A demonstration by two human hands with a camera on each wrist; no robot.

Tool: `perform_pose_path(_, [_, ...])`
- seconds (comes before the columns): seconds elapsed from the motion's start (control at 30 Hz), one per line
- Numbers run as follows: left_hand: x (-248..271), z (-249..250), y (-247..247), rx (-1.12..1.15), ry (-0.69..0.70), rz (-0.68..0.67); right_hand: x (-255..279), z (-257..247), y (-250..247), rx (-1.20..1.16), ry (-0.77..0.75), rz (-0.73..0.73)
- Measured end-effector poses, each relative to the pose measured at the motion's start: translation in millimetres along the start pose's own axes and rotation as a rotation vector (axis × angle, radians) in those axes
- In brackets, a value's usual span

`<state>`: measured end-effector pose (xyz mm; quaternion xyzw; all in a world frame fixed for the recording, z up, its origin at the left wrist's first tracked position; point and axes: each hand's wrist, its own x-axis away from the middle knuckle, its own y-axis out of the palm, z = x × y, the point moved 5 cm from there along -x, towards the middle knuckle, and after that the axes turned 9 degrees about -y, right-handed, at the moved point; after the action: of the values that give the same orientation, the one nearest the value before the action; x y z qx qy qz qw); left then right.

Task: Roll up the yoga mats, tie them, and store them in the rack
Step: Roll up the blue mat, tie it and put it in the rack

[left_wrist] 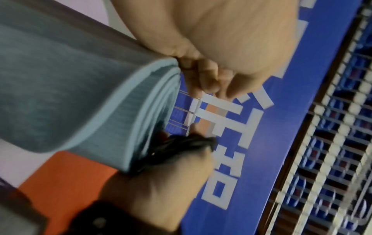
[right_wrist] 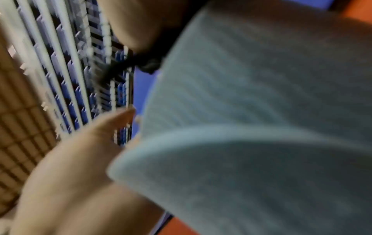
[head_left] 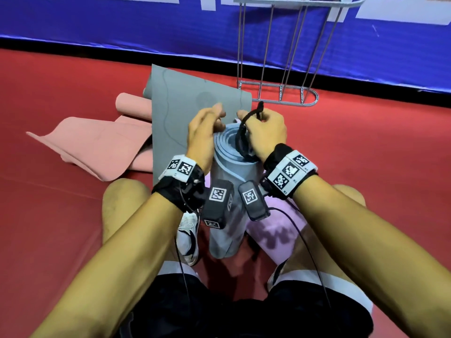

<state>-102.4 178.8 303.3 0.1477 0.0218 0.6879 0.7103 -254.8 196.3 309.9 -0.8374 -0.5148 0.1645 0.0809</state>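
Note:
A light-blue rolled mat stands upright between my knees, its spiral end facing up. My left hand curls over the left side of that top rim and holds it; the left wrist view shows its fingers bent at the roll's edge. My right hand pinches a black strap that loops down over the top end of the roll. In the blurred right wrist view the strap lies against the mat. A metal wire rack stands just beyond my hands.
A grey mat, partly unrolled, lies on the red floor behind the roll. A pink mat lies half unrolled to the left. A lilac mat lies under my right leg. A blue banner wall runs behind the rack.

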Motion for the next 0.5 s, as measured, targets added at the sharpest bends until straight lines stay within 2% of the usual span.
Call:
perform_pose_path(0.07, [2,4,8,-0.303,0.063,-0.059,-2,-2,4,0.063,-0.015,-0.032])
perform_pose_path(0.13, [2,3,10,-0.47,0.088,-0.091,-3,-4,5,0.12,-0.028,-0.062])
perform_pose_path(0.3, [-6,-4,-6,-0.404,0.073,-0.113,-6,-1,5,0.097,-0.033,-0.037])
perform_pose_path(0.37, [-4,-8,-5,-0.224,0.043,-0.138,-10,2,2,0.111,-0.017,-0.004])
perform_pose_path(0.5, [0,-10,-12,0.531,-0.211,-0.169,-17,10,-6,0.113,-0.001,0.024])
